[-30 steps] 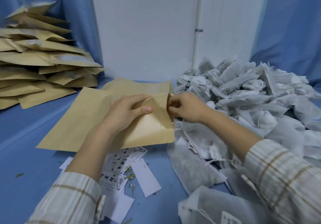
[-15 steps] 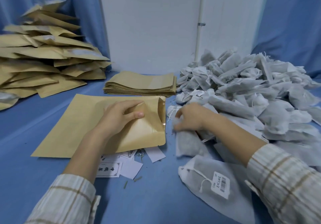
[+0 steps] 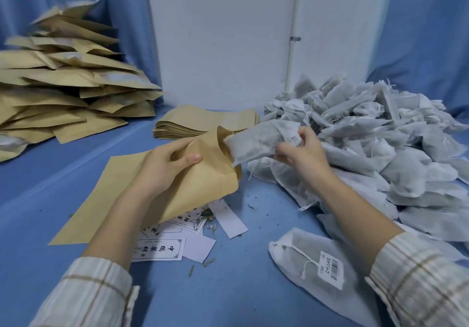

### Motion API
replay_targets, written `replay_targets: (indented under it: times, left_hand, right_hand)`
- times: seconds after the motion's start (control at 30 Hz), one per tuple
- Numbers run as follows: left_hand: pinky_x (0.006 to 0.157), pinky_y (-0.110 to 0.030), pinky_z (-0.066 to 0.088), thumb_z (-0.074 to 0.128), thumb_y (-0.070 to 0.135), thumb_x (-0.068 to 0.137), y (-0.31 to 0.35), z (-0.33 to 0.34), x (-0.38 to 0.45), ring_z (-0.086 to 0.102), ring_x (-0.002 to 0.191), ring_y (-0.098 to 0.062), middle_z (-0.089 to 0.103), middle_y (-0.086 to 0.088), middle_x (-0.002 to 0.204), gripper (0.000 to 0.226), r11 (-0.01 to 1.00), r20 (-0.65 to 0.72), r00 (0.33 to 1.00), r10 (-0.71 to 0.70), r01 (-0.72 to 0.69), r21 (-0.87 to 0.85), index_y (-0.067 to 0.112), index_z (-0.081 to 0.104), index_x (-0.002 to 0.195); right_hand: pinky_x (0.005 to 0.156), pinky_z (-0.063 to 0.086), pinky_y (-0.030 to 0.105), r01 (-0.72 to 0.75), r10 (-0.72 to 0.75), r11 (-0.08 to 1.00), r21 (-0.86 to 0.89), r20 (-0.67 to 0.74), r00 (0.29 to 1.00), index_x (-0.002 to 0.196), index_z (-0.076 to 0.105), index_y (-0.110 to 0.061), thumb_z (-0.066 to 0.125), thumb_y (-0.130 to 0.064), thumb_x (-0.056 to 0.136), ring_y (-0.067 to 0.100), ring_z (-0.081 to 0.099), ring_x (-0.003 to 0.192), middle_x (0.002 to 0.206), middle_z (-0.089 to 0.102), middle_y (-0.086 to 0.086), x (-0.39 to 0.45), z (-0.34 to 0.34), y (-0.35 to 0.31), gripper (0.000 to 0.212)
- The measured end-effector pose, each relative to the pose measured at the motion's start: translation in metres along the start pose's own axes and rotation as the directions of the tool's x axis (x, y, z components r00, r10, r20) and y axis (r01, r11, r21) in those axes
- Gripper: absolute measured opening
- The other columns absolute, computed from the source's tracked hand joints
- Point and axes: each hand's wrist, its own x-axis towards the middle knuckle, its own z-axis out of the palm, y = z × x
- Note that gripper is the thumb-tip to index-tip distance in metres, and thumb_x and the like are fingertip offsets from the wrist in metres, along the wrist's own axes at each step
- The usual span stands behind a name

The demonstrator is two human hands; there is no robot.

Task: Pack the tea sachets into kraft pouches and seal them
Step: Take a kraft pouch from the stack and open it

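At far left a loose heap of pouches [image 3: 68, 90] lies on the blue table [image 3: 38, 187], tan kraft, some showing a pale window panel; they look bulged, but what is in them cannot be seen. Behind the hands, a neat flat stack [image 3: 203, 123] of thin pouches sits against the white wall.

The left hand [image 3: 167, 166] grips 1 pouch [image 3: 203, 179] near its mouth, thumb on top and fingers curled over the upper face, lifting the open end off the table while the closed end lies flat toward the left. The mouth gapes to the right, its upper lip standing up in a peak. The paper is creased and bowed around the opening.

The sachet [image 3: 258, 141] is a grey-white mesh bag, plump with dark fill that shows through the fabric. Its left end sits just inside the mouth of the pouch; most of its length is outside. The right hand [image 3: 302, 154] clenches its bunched right end, fingers curled round the gathered fabric.

Under the pouch lie white labels [image 3: 160, 249], 1 printed with black characters in a frame, others blank side up, with small green flecks scattered near them.

To the right, a big pile [image 3: 380, 144] of the same sachets spreads to the frame edge. Near the front, 1 larger white bag [image 3: 299, 258] lies flat with a string and a barcode tag [image 3: 331, 269].
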Motion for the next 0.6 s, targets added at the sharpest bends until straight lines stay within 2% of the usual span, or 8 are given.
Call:
replay_targets:
  times: [0.1, 0.2, 0.3, 0.33, 0.4, 0.53, 0.57, 0.6]
  left_hand:
    - [0.071, -0.004, 0.037, 0.065, 0.035, 0.086, 0.005, 0.004, 0.000, 0.051, 0.091, 0.019, 0.059, 0.036, 0.099, 0.027, 0.999, -0.002, 1.000, 0.027, -0.027, -0.036, 0.057, 0.057, 0.099]
    - [0.076, -0.006, 0.039, 0.066, 0.029, 0.086, 0.012, 0.012, 0.002, 0.054, 0.094, 0.014, 0.062, 0.035, 0.099, 0.028, 0.994, 0.007, 0.997, 0.073, -0.072, -0.079, 0.052, 0.060, 0.101]
    - [0.086, -0.006, 0.034, 0.068, 0.025, 0.085, 0.016, 0.021, 0.002, 0.051, 0.097, 0.019, 0.061, 0.038, 0.100, 0.031, 0.990, 0.012, 0.992, 0.127, -0.127, -0.054, 0.042, 0.065, 0.110]
    - [0.089, -0.009, 0.034, 0.068, 0.027, 0.084, 0.017, 0.023, 0.001, 0.051, 0.099, 0.018, 0.062, 0.038, 0.101, 0.032, 0.991, 0.009, 0.991, 0.132, -0.132, -0.032, 0.043, 0.065, 0.111]
    - [0.085, -0.004, 0.034, 0.067, 0.026, 0.085, 0.019, 0.023, 0.001, 0.050, 0.097, 0.020, 0.060, 0.043, 0.097, 0.032, 0.989, 0.035, 0.989, 0.144, -0.142, -0.041, 0.051, 0.062, 0.104]
    - [0.077, 0.004, 0.032, 0.065, 0.022, 0.087, 0.019, 0.023, 0.001, 0.047, 0.098, 0.027, 0.055, 0.050, 0.096, 0.037, 0.983, 0.061, 0.983, 0.175, -0.171, -0.059, 0.052, 0.056, 0.106]
    - [0.076, 0.004, 0.032, 0.065, 0.022, 0.087, 0.017, 0.024, 0.001, 0.047, 0.098, 0.027, 0.055, 0.050, 0.096, 0.037, 0.984, 0.068, 0.983, 0.171, -0.167, -0.062, 0.052, 0.056, 0.106]
    - [0.075, 0.004, 0.033, 0.065, 0.023, 0.087, 0.014, 0.026, 0.001, 0.047, 0.096, 0.027, 0.055, 0.050, 0.095, 0.037, 0.986, 0.074, 0.985, 0.157, -0.152, -0.064, 0.053, 0.056, 0.105]
  right_hand:
    - [0.058, 0.050, 0.013, 0.074, -0.055, 0.988, -0.134, 0.139, 0.989, 0.099, 0.048, 0.001, 0.065, 0.013, 0.073, 0.003, 0.054, 0.063, 0.081, 0.053, 0.008, -0.009, 0.016, 0.008, 0.033]
    - [0.054, 0.043, 0.011, 0.109, -0.031, 0.951, -0.289, 0.265, 0.964, 0.085, 0.053, -0.008, 0.068, 0.010, 0.074, 0.002, 0.054, 0.060, 0.071, 0.053, -0.002, -0.012, 0.037, 0.013, 0.026]
    - [0.049, 0.033, 0.017, 0.305, 0.058, 0.597, -0.742, 0.419, 0.906, 0.073, 0.054, -0.010, 0.053, 0.002, 0.082, 0.018, 0.047, 0.068, 0.067, 0.052, 0.002, -0.002, 0.054, 0.008, 0.015]
    - [0.045, 0.031, 0.016, 0.317, 0.148, 0.552, -0.771, 0.465, 0.873, 0.073, 0.050, -0.007, 0.050, 0.004, 0.083, 0.018, 0.044, 0.064, 0.065, 0.048, 0.003, 0.001, 0.058, 0.004, 0.015]
    - [0.041, 0.034, 0.009, 0.304, 0.299, 0.585, -0.752, 0.548, 0.781, 0.070, 0.047, -0.005, 0.054, 0.008, 0.083, 0.010, 0.038, 0.056, 0.062, 0.042, -0.001, 0.003, 0.061, -0.003, 0.020]
    - [0.042, 0.034, 0.005, 0.285, 0.460, 0.600, -0.748, 0.613, 0.642, 0.047, 0.045, -0.021, 0.053, 0.017, 0.080, 0.005, 0.039, 0.052, 0.045, 0.046, -0.013, 0.004, 0.058, -0.011, 0.051]
    - [0.044, 0.035, 0.006, 0.305, 0.464, 0.593, -0.746, 0.625, 0.628, 0.049, 0.053, -0.020, 0.052, 0.016, 0.081, 0.004, 0.043, 0.054, 0.048, 0.050, -0.013, 0.002, 0.058, -0.011, 0.048]
    - [0.050, 0.037, 0.008, 0.334, 0.454, 0.574, -0.748, 0.630, 0.630, 0.063, 0.062, -0.014, 0.053, 0.013, 0.082, 0.007, 0.048, 0.061, 0.060, 0.056, -0.008, 0.003, 0.056, -0.010, 0.034]
